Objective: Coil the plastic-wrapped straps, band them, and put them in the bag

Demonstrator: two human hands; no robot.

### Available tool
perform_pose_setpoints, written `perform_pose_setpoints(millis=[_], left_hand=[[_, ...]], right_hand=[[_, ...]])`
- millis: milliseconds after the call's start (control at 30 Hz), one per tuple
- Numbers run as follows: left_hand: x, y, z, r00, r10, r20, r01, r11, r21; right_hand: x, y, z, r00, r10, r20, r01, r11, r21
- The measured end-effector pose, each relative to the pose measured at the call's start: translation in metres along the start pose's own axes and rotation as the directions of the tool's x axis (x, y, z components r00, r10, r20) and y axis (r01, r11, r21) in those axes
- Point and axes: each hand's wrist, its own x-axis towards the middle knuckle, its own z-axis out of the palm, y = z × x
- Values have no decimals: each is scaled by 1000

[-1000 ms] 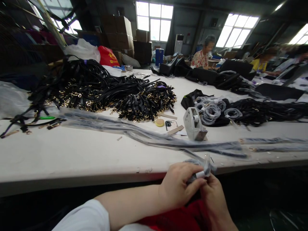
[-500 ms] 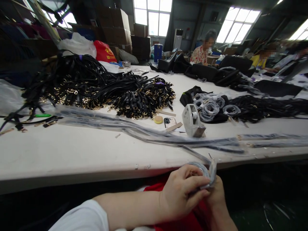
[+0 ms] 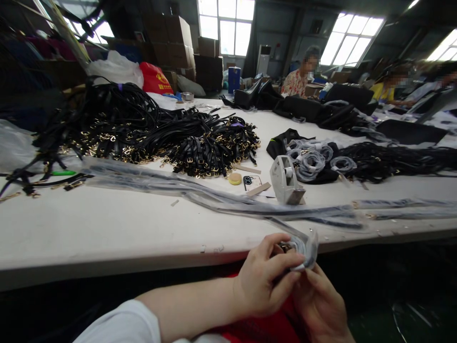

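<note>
My left hand [image 3: 266,276] is curled around a small coil of plastic-wrapped strap [image 3: 303,247], held just below the table's front edge. My right hand [image 3: 321,305] sits under the coil, its fingers pressed against it from below. The strap's loose end runs up from the coil onto the white table [image 3: 107,224], where it joins several long wrapped straps [image 3: 228,202] lying across the surface.
A big heap of black straps with gold buckles [image 3: 150,138] fills the left back. A grey tape dispenser [image 3: 285,181], a phone [image 3: 253,181], a tape roll [image 3: 234,178] and finished coils [image 3: 314,159] lie mid-table. Other people sit at the far right.
Both hands have kept turning the coil; it sat lower half a second ago and now is raised slightly toward the table edge, with the right hand shifted lower beneath it.
</note>
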Motion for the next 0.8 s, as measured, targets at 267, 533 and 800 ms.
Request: perform_pose_setpoints(millis=[267, 533, 800], left_hand=[[2, 2, -5, 991, -107, -86, 99, 991, -93], [20, -3, -9, 877, -479, 48, 468, 827, -311], [27, -9, -10, 883, -467, -36, 441, 856, -271]], right_hand=[[1, 4, -5, 999, -32, 31, 33, 998, -47], [3, 8, -1, 997, -73, 33, 79, 969, -236], [3, 8, 15, 992, -123, -1, 118, 958, -261]])
